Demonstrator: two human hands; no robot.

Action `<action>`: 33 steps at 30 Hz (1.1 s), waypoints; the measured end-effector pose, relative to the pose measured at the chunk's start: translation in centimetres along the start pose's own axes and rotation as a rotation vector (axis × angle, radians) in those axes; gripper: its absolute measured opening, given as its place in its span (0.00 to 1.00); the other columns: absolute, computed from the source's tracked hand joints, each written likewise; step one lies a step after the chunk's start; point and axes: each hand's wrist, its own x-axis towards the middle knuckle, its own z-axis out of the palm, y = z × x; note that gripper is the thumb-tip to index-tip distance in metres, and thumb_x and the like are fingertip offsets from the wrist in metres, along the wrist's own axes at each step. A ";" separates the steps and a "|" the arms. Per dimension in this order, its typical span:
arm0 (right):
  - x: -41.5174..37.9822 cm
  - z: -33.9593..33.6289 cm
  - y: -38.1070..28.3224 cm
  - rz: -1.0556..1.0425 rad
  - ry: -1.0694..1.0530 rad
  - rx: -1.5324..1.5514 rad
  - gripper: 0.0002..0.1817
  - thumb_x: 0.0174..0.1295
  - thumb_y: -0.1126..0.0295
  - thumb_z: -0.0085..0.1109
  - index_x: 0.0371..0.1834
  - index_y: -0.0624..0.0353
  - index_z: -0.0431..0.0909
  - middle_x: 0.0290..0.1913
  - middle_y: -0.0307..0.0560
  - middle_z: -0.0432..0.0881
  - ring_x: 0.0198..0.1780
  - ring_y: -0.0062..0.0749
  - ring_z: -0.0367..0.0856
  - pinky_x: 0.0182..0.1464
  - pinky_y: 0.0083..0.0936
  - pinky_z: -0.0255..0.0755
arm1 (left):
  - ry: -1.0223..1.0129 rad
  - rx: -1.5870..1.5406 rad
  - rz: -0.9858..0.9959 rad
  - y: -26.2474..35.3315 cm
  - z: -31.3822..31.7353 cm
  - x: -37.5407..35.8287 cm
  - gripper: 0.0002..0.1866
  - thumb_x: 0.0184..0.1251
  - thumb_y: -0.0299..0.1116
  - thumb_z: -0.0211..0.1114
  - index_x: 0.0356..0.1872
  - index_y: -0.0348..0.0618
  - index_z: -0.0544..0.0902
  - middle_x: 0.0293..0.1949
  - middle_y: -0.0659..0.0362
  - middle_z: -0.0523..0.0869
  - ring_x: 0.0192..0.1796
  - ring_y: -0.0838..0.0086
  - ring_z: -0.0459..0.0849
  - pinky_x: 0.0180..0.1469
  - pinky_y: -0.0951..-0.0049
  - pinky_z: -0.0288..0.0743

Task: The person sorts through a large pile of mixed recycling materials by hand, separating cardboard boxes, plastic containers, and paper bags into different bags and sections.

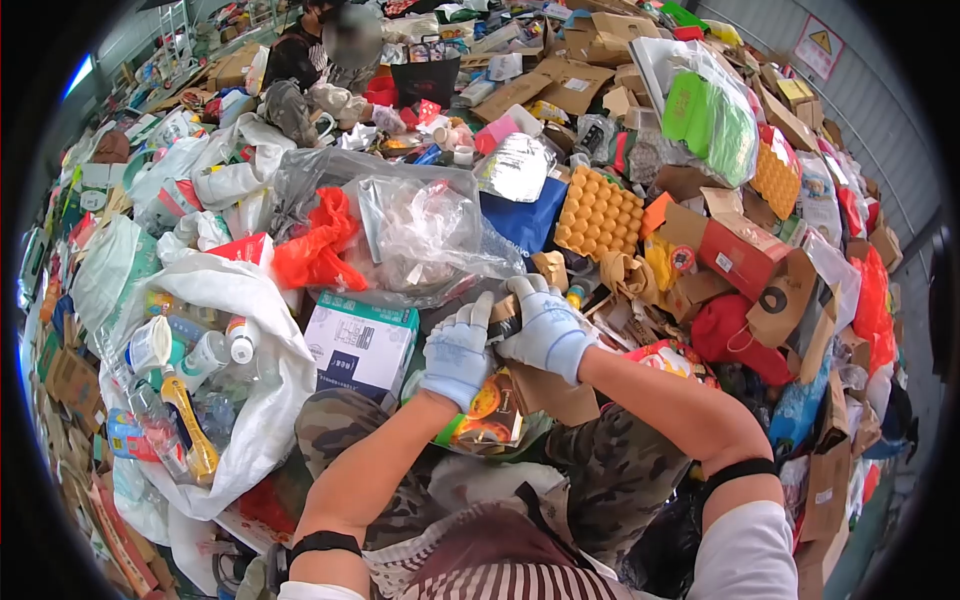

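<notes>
Both of my hands wear pale blue-white work gloves and meet in front of my lap. My left hand [458,350] is closed on the left side of a small brown and dark cardboard box [504,318]. On its other side, my right hand [545,328] grips the same box, fingers bent over the top. Much of it is hidden by the gloves. Just below lie a printed food package [488,412] with orange pictures and a brown cardboard flap [555,395]. A white and teal box [360,345] stands left of my left hand.
An open white sack [285,345] of plastic bottles sits at the left. Clear plastic bags [430,225], an egg tray [600,215] and a red box [740,255] lie ahead. Another person [295,60] is at the far upper left amid heaped waste.
</notes>
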 end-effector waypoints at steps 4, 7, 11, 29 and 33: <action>0.2 1.4 1.7 -0.014 0.013 0.019 0.35 0.39 0.66 0.66 0.55 0.54 0.65 0.54 0.56 0.66 0.55 0.58 0.66 0.56 0.43 0.64 | -0.050 0.023 0.056 -0.1 -1.1 0.1 0.26 0.50 0.27 0.55 0.56 0.43 0.71 0.44 0.49 0.80 0.41 0.54 0.79 0.44 0.59 0.73; -0.1 1.1 2.7 -0.181 -0.210 0.140 0.31 0.40 0.72 0.63 0.53 0.55 0.65 0.52 0.56 0.67 0.54 0.58 0.66 0.55 0.43 0.65 | -0.182 -0.024 0.067 0.1 -2.3 -0.6 0.24 0.51 0.27 0.55 0.55 0.41 0.72 0.44 0.48 0.80 0.43 0.55 0.80 0.46 0.61 0.73; -2.2 0.4 3.2 -0.306 -0.359 0.122 0.30 0.40 0.73 0.61 0.52 0.55 0.64 0.52 0.55 0.67 0.52 0.59 0.67 0.54 0.42 0.65 | -0.359 -0.137 0.141 0.0 -2.9 -2.4 0.23 0.51 0.28 0.57 0.52 0.39 0.74 0.44 0.47 0.81 0.45 0.56 0.80 0.48 0.61 0.72; -5.8 3.8 8.4 -0.309 -0.691 0.433 0.36 0.46 0.74 0.59 0.62 0.60 0.56 0.54 0.57 0.68 0.58 0.44 0.67 0.58 0.33 0.64 | -0.782 -0.213 0.176 0.2 -2.9 -3.7 0.22 0.55 0.33 0.55 0.54 0.47 0.72 0.40 0.47 0.81 0.40 0.53 0.81 0.42 0.60 0.74; -0.6 3.3 11.8 0.487 -0.129 1.360 0.30 0.49 0.83 0.54 0.57 0.50 0.59 0.33 0.43 0.75 0.31 0.24 0.76 0.29 0.21 0.72 | -0.217 -0.381 -0.144 -1.8 -2.3 0.3 0.51 0.43 0.44 0.73 0.67 0.43 0.53 0.65 0.44 0.58 0.66 0.53 0.60 0.66 0.64 0.57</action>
